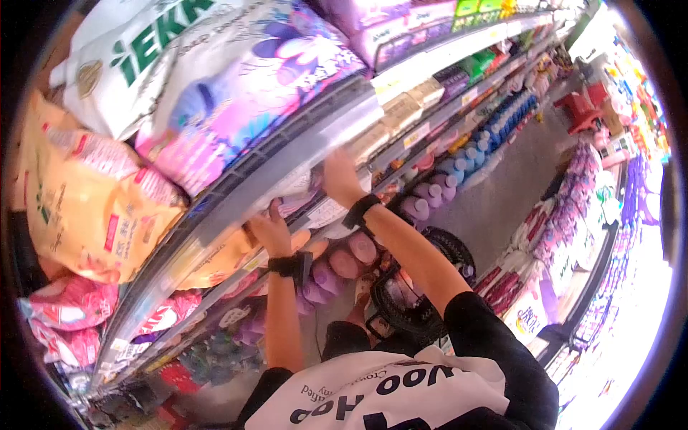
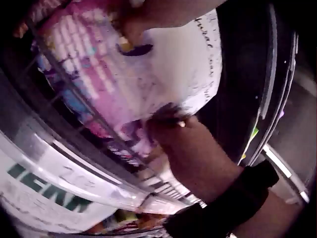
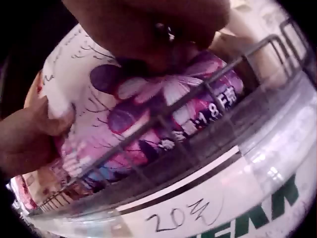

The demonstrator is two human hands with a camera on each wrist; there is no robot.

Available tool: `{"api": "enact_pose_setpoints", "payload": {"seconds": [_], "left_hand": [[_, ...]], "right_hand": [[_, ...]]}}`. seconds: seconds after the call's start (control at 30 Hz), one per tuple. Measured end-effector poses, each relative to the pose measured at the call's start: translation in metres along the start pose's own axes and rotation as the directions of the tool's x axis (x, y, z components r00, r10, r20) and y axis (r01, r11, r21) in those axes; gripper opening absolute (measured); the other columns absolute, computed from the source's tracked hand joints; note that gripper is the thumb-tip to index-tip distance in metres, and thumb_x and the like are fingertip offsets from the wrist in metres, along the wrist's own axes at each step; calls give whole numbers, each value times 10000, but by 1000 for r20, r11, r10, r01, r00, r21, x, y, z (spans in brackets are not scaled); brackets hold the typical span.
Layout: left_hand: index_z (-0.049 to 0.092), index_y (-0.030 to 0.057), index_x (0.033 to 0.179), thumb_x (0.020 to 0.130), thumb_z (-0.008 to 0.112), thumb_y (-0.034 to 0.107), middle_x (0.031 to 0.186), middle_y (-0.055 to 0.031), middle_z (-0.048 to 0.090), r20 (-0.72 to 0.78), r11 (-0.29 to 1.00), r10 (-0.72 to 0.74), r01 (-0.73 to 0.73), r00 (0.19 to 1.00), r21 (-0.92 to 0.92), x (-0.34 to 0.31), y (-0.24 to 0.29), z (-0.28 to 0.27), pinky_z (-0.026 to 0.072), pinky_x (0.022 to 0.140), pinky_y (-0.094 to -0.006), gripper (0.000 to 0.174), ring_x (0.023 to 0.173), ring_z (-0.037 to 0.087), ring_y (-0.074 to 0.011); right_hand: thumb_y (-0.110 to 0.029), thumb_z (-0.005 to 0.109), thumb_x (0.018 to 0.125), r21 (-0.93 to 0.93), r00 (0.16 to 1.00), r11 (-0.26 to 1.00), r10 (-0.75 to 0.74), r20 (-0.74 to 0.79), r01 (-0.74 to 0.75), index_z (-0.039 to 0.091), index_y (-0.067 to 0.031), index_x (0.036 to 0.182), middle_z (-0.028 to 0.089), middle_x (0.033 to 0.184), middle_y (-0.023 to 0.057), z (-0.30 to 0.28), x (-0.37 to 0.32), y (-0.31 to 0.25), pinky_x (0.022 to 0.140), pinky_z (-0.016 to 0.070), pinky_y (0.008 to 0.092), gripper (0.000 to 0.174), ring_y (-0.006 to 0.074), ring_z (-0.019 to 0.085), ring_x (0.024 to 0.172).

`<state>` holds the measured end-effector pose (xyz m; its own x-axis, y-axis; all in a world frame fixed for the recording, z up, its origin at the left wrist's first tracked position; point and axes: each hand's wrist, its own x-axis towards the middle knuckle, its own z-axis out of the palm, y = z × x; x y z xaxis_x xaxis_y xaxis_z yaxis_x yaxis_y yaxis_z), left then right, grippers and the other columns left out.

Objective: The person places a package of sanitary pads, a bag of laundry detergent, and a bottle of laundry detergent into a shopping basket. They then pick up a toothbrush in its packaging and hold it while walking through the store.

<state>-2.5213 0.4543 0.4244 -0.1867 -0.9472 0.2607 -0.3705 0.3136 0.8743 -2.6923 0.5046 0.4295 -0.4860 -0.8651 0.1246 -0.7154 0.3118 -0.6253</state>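
Note:
A white bag with pink and purple flower print [image 2: 106, 74] [image 3: 148, 99] lies behind the wire rail of a shelf; only a little of it shows in the head view. My left hand [image 1: 271, 235] [image 2: 166, 12] [image 3: 29, 131] holds the bag's pale part, thumb against the surface. Nearer the purple flowers, my right hand [image 1: 342, 175] [image 2: 190, 151] [image 3: 148, 29] grips the bag with curled fingers. Its fingertips are hidden or blurred.
Large white-and-purple [image 1: 236, 100] and orange bags [image 1: 107, 201] fill the shelf above. A handwritten price label [image 3: 183, 213] sits on the shelf front. Purple bottles [image 1: 430, 193] line the lower shelf; a black round-rimmed object [image 1: 448, 251] stands beside my right forearm.

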Motion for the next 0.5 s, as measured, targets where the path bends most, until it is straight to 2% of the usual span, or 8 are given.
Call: {"api": "enact_pose_setpoints", "payload": {"seconds": [0.03, 0.07, 0.1, 0.17, 0.23, 0.33, 0.43, 0.5], "left_hand": [[287, -31, 1233, 735, 677, 227, 1209, -215, 375, 26, 1000, -4, 4, 1000, 2, -6, 12, 2, 265, 952, -399, 683, 1151, 327, -307], [270, -54, 1243, 753, 654, 246, 1249, -228, 337, -114, 946, 188, -149, 975, 286, -16, 24, 3, 277, 954, -411, 691, 1169, 320, -323], [253, -77, 1254, 771, 632, 265, 1289, -240, 299, -165, 789, 409, -258, 897, 557, -29, 38, 1, 290, 957, -423, 702, 1187, 314, -340], [131, -37, 1316, 790, 609, 262, 1352, -229, 156, -66, 861, 404, -354, 913, 366, -47, 55, -5, 201, 1013, -437, 771, 1244, 193, -349], [158, -34, 1307, 800, 599, 235, 1337, -233, 187, -22, 894, 363, -341, 931, 291, -76, 61, -7, 207, 1010, -429, 724, 1225, 237, -345], [266, -31, 1244, 803, 562, 97, 1281, -200, 273, 155, 917, 396, -398, 905, -16, -141, 39, 3, 224, 998, -418, 546, 1187, 303, -313], [290, -17, 1239, 808, 539, 64, 1265, -171, 310, 538, 920, 358, -388, 763, -63, -212, 27, 16, 227, 997, -399, 505, 1192, 301, -281], [361, -1, 1197, 814, 527, 85, 1212, -152, 372, 696, 944, 236, -331, 678, 2, -251, 11, 25, 295, 938, -385, 426, 1129, 361, -287]], "right_hand": [[83, 378, 687, 84, 1000, 996, -13, -9, 14, 226, 72, 1249, 224, 1299, 296, -6, -9, -5, 1015, 231, 420, 582, 406, 198, 1239], [102, 363, 685, 54, 985, 994, -81, -151, 90, 192, 88, 1259, 185, 1309, 300, 4, -19, -3, 1024, 218, 422, 599, 416, 192, 1233], [114, 362, 683, 300, 966, 942, -74, -248, 149, 179, 101, 1258, 176, 1305, 306, -15, -35, -14, 1024, 222, 422, 604, 422, 208, 1219], [70, 450, 685, 357, 944, 927, 14, -330, 111, 235, 48, 1254, 262, 1269, 262, -14, -75, -14, 989, 276, 404, 609, 411, 286, 1169], [51, 488, 680, 480, 934, 858, 0, -357, 183, 285, 30, 1218, 319, 1226, 232, -17, -124, -4, 955, 315, 394, 576, 390, 336, 1137], [53, 488, 676, 574, 968, 819, 161, -192, -23, 340, 7, 1160, 356, 1165, 210, 9, -215, 24, 896, 358, 392, 508, 390, 387, 1079], [13, 511, 679, 616, 940, 735, 342, 24, -283, 399, 17, 1102, 440, 1086, 212, 63, -311, 80, 861, 384, 381, 437, 377, 424, 1044], [-18, 512, 696, 582, 833, 659, 551, 58, -476, 435, 19, 1062, 490, 1030, 215, 95, -377, 110, 828, 401, 386, 376, 377, 458, 1005]]}}
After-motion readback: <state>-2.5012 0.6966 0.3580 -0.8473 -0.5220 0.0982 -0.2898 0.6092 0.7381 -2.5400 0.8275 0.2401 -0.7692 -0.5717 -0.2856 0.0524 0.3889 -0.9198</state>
